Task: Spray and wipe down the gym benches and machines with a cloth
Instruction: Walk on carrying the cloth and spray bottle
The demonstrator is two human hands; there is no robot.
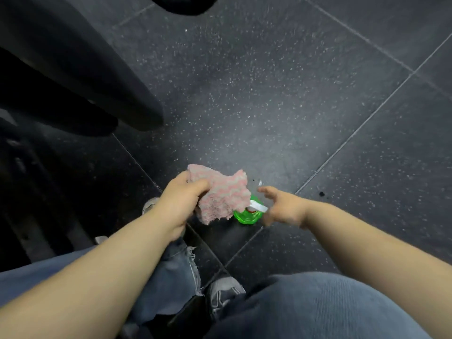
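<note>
Left hand [182, 200]: clenched on a pink cloth [223, 195], held above the floor.
Right hand [281, 207]: released, fingers spread, just right of the bottle.
Spray bottle [247, 214]: green, standing on the floor between both hands, partly under the cloth.
Floor [269, 94]: dark speckled tiles.
Bench pad [73, 69]: black, far left.

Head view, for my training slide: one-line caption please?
Left hand grips pink cloth; open right hand reaches toward green spray bottle on the floor.

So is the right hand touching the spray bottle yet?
Cannot tell. In the head view the right hand overlaps the bottle from above, blurred, with neither contact nor gap plain.
</note>
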